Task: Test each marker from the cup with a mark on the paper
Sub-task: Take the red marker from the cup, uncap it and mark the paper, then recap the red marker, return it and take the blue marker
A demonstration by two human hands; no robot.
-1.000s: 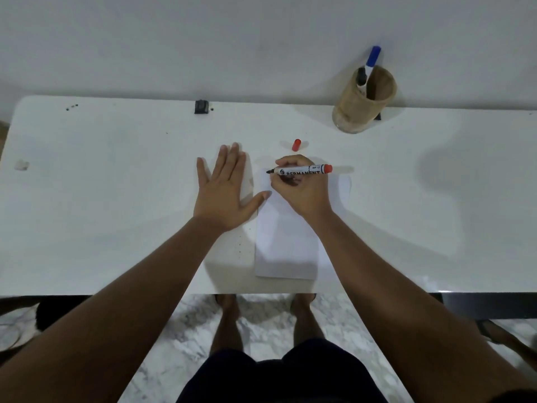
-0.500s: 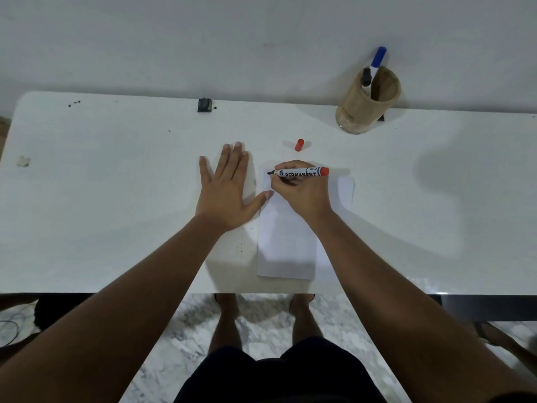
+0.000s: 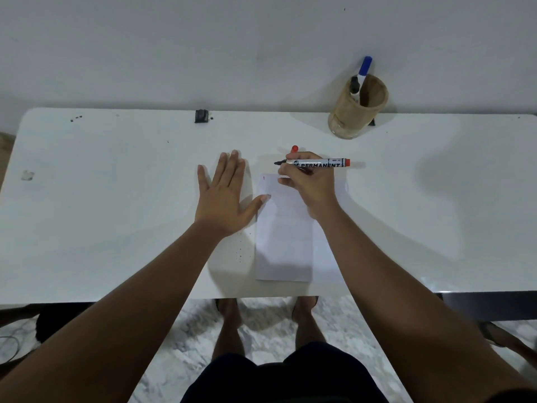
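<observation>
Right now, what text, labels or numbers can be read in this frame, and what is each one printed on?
"PERMANENT": on the barrel of the red marker held in the right hand.
Small print near the marker's red end: too small to read for certain.
Round logo before the word: not legible.
Markers in the cup: no readable text.
Paper: a small red mark only, no words.

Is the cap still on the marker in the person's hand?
No, the marker in the right hand shows its bare dark tip, and a red cap lies on the table behind it.
</observation>
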